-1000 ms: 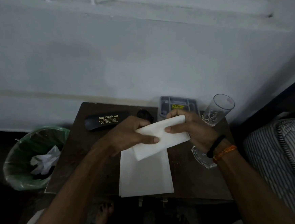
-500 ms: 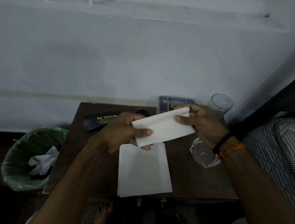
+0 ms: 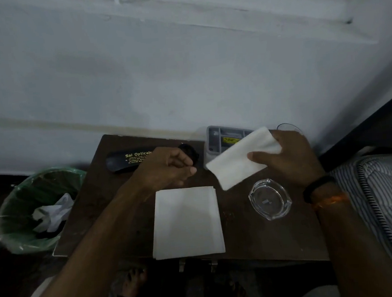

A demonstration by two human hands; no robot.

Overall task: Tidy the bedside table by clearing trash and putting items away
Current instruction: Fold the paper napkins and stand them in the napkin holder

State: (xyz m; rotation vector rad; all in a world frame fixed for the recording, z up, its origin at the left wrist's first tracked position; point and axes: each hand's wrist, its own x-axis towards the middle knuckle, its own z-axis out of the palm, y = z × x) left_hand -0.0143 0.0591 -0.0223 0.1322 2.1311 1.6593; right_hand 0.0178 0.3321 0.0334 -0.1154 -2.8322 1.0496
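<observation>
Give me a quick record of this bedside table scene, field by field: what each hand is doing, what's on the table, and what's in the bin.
left hand: loosely curled above the table, holding nothing visible
right hand: holding a folded white napkin above the table
bedside table: dark wood
napkin stack: flat at the front
glass ashtray: right of the stack
spectacle case: black, at the back left
grey organiser: at the back, partly hidden
drinking glass: back right, mostly hidden
bin: green liner, crumpled white paper inside

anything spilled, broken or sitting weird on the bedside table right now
Nothing spilled or broken. The stack of white paper napkins slightly overhangs the dark wooden table's front edge, and the right hand holds one folded white napkin above it.
</observation>
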